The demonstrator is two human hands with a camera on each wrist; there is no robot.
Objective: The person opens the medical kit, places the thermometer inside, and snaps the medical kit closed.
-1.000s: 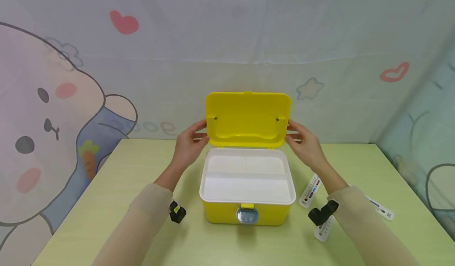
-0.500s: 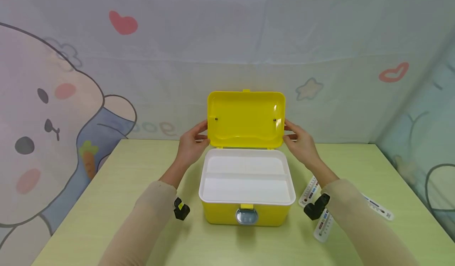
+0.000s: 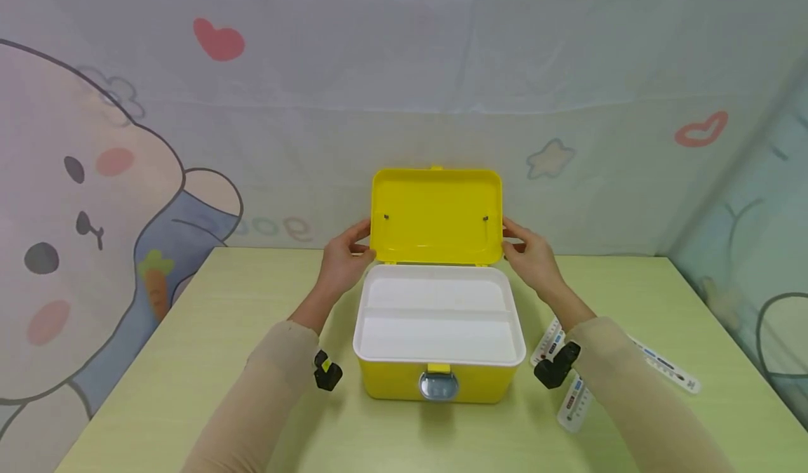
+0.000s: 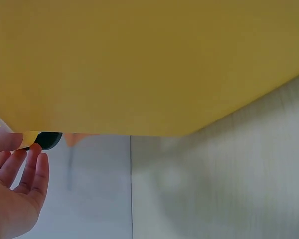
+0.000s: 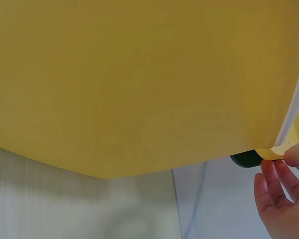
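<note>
A yellow storage box (image 3: 391,382) stands on the table with its yellow lid (image 3: 435,213) raised at the back. In its top sits a white divided tray (image 3: 438,336), and a clear latch (image 3: 438,386) hangs at the front. My left hand (image 3: 341,266) pinches the lid's left edge, thumb in front and fingers behind. At the right edge my right hand (image 3: 532,266) grips the lid the same way. Both wrist views are mostly filled by the box's side wall (image 4: 149,64). A dark green curved piece (image 5: 246,159) shows beside the right fingertips, mostly hidden.
Several white strips with printed scales, like thermometers, lie to the right: one strip (image 3: 574,406) in front, another (image 3: 669,368) further right, partly under my right sleeve (image 3: 631,382). A printed cloth (image 3: 404,73) hangs behind the table (image 3: 252,304).
The lid has tipped further back, its inside looking flatter and its outline narrower. Both hands have moved slightly inward with it. The box body has stayed in place.
</note>
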